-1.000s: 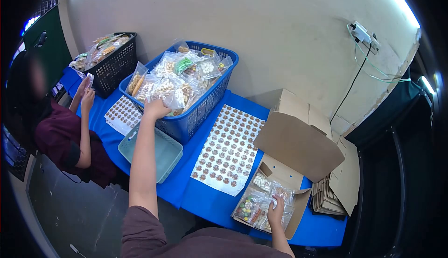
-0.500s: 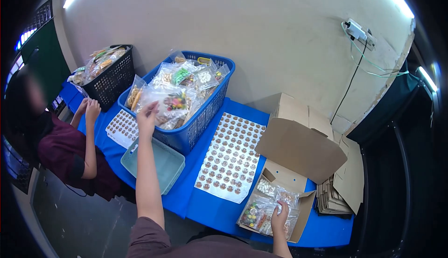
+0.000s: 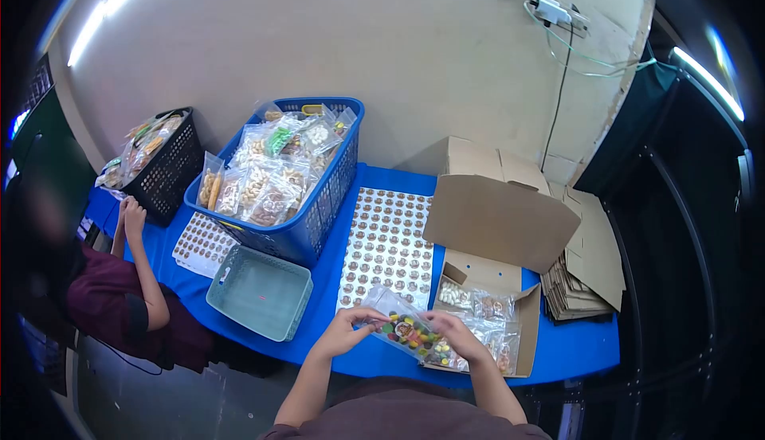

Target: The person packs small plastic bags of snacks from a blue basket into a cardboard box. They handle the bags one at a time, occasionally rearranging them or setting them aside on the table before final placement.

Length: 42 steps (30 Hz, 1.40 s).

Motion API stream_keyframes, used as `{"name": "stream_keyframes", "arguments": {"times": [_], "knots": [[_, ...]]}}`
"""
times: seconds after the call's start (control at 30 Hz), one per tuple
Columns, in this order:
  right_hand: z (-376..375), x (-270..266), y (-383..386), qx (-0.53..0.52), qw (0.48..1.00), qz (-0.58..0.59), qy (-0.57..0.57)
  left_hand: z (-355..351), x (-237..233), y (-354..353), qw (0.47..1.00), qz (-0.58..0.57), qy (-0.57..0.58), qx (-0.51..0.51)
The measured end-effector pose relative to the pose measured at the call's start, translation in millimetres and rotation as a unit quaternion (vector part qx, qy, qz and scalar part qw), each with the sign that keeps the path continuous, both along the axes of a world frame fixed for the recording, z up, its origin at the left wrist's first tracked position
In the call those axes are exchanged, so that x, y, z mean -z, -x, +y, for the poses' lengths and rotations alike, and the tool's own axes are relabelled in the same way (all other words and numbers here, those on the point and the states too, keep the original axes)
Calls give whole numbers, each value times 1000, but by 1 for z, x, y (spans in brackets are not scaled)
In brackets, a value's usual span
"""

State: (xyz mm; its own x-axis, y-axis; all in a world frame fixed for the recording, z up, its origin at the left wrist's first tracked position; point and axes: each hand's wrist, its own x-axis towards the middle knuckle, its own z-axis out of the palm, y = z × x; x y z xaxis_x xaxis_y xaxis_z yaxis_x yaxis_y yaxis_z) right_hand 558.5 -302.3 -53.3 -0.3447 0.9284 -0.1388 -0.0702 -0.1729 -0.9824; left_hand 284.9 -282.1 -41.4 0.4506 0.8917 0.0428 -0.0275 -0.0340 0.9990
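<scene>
A clear plastic bag of colourful candies [image 3: 396, 336], with a round label on it, is stretched between my two hands over the table's front edge. My left hand [image 3: 349, 333] pinches its left side, and my right hand [image 3: 460, 335] grips the right side. Just behind and right of the bag is an open cardboard box [image 3: 527, 332]. Several clear bags [image 3: 492, 306] lie inside it, some with white pieces and some with mixed sweets. A sheet of round stickers [image 3: 382, 261] lies flat beyond my left hand.
A blue basket [image 3: 323, 229] piled with filled bags stands behind a grey-green tray [image 3: 263, 330]. Further left are another sticker sheet [image 3: 199, 242], a black basket [image 3: 171, 173] and a co-worker [image 3: 131, 305]. Flattened cardboard boxes [image 3: 590, 257] are stacked at the right.
My left hand has come back from the blue basket with the candy bag, down to the table's front. My right hand has left the bags in the box and now grips this bag too.
</scene>
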Motion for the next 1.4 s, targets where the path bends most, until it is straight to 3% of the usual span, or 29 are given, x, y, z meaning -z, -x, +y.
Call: {"name": "stream_keyframes", "arguments": {"times": [0.03,0.1,0.17,0.2,0.23,0.3,0.37,0.43,0.5,0.57,0.63,0.67,0.73,0.97,1.03,1.23,1.4], "knots": [[-4,-8,5,-65,989,-133,-22,-2,-1,0,1000,14,-22,-5],[-7,-15,10,-60,991,-120,-4,-5,-5,-2,998,29,-51,-7],[-6,5,9,55,997,-35,35,-6,-13,-10,971,-182,-2,-157],[-4,9,17,123,992,33,18,-4,-18,-10,970,-187,18,-152],[-4,13,24,127,991,34,16,0,-6,-13,971,-187,17,-149],[-3,21,39,192,964,154,99,6,27,-24,976,-168,102,-91],[-2,33,47,146,976,111,114,-3,35,-45,973,-143,161,-83],[-4,34,53,88,992,-67,-54,-3,42,-53,972,-122,157,-129],[-3,26,51,114,989,-72,-66,0,42,-58,955,-177,178,-156],[-3,18,46,150,979,-87,-104,-1,45,-58,955,-162,210,-135],[-1,35,37,143,987,-33,-60,-4,39,-66,980,-92,161,-72],[0,32,33,87,996,-20,-25,-8,39,-72,979,-78,176,-60],[3,31,23,28,999,3,24,-12,44,-88,978,-85,176,-80],[11,17,-37,-33,999,32,11,-12,56,-137,972,-135,165,-96],[7,17,-52,-20,993,92,69,-15,43,-149,968,-146,181,-94],[-14,23,-83,33,996,67,52,-34,38,-189,986,-78,146,-33],[-29,27,-104,138,985,97,41,-48,36,-218,982,-102,155,-15]]}}
